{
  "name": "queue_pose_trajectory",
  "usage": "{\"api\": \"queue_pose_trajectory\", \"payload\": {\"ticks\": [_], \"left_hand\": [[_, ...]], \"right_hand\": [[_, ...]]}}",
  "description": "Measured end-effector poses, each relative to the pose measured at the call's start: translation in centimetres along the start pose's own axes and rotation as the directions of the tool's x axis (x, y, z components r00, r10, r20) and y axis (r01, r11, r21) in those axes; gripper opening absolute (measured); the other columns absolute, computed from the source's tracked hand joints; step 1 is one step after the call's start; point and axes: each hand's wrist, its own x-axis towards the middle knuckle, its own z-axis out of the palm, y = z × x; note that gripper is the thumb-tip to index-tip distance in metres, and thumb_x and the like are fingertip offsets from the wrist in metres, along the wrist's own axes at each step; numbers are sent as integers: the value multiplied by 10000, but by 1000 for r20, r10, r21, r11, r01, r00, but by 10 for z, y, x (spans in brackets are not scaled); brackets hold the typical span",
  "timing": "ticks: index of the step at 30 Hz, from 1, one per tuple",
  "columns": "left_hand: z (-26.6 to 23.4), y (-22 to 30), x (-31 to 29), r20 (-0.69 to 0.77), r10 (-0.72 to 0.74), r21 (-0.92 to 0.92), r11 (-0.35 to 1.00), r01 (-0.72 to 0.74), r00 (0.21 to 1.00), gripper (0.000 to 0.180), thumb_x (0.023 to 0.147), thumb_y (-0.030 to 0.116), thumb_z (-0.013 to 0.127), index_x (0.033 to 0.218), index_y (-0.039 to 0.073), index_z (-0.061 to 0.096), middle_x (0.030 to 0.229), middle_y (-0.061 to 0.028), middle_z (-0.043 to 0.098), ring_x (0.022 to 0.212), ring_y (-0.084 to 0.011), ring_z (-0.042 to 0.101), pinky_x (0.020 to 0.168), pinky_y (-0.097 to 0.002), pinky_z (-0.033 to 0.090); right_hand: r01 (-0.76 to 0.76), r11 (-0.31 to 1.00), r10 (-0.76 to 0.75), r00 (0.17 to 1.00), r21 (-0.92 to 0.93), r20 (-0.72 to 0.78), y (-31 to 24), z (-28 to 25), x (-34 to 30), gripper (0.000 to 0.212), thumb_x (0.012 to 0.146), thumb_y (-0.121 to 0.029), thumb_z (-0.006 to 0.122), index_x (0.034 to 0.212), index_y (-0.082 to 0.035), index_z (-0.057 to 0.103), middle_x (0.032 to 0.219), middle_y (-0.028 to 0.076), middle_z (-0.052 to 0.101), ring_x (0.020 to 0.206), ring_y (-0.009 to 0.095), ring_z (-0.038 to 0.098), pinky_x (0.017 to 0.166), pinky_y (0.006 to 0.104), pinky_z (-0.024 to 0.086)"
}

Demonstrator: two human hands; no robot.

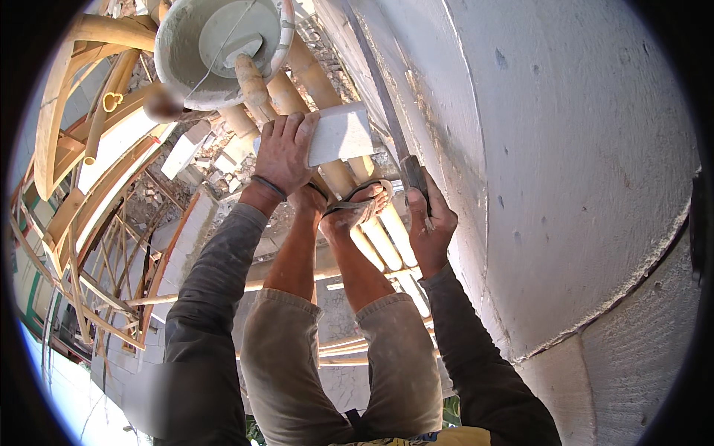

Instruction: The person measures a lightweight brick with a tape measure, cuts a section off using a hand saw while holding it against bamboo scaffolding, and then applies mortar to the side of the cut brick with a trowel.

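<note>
My left hand [286, 149] grips the end of a flat whitish block [343, 134], fingers curled over its top. The block lies level above bamboo poles, partly in sunlight. My right hand [431, 227] is closed round the dark handle of a long-bladed tool [387, 104]. Its narrow grey blade shows nearly edge-on and points away from me along the wall; I cannot tell its exact kind. Beyond the left hand stands a round bucket [169, 63] with grey mortar inside. A trowel-like tool with a thick wooden handle [251, 80] rests across its rim.
My sandalled feet [361, 204] stand on a bamboo-pole platform [383, 241]. A grey plastered wall [580, 163] curves along the right. Rubble and broken blocks [216, 160] lie below, seen through gaps. Curved timber and bamboo framing [111, 163] fills the left side.
</note>
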Motion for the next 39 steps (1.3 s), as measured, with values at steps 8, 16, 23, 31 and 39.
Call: {"api": "queue_pose_trajectory", "payload": {"ticks": [8, 16, 23, 31, 39], "left_hand": [[2, 3, -5, 0, -18, -5, 1000, 18, 1000, 809, 642, 175, 782, 1388, 61, 489, 1220, -141, 548, 1115, -324, 525, 960, -449, 413], [-6, -3, -4, 102, -62, -6, 998, 63, 993, 836, 627, 176, 780, 1406, 69, 495, 1237, -139, 545, 1134, -307, 518, 978, -433, 402], [7, 1, -10, 28, -39, -19, 999, 39, 999, 794, 655, 158, 750, 1401, 62, 496, 1220, -152, 559, 1118, -335, 530, 985, -472, 406], [-12, -7, 11, 47, -24, -50, 998, 27, 999, 761, 668, 146, 754, 1382, 81, 500, 1184, -130, 574, 1098, -339, 541, 959, -471, 433], [-27, -25, 32, 191, 15, -45, 999, -7, 982, 859, 589, 160, 845, 1369, 83, 493, 1232, -131, 559, 1159, -330, 541, 973, -456, 461]], "right_hand": [[-3, 1000, 5, 999, -25, 54, -12, 1, -19, 431, 1012, -181, 629, 1349, 83, 581, 1086, 222, 727, 908, 199, 718, 802, 318, 554], [-93, 996, 90, 987, 10, 135, 9, 4, -40, 453, 998, -208, 656, 1344, 78, 588, 1053, 216, 736, 863, 197, 728, 725, 313, 559], [-116, 984, 114, 993, 138, 22, 5, 2, -44, 484, 1006, -236, 641, 1370, 76, 574, 992, 145, 726, 773, 137, 659, 697, 288, 529], [-159, 972, 146, 986, 172, 85, 20, 4, -42, 467, 1024, -168, 622, 1407, 83, 533, 821, -5, 613, 627, 38, 438, 556, 211, 381], [-93, 991, 84, 992, 93, 99, 17, 16, -23, 439, 1034, -191, 605, 1372, 85, 563, 883, 67, 672, 715, 71, 562, 635, 246, 486]]}}
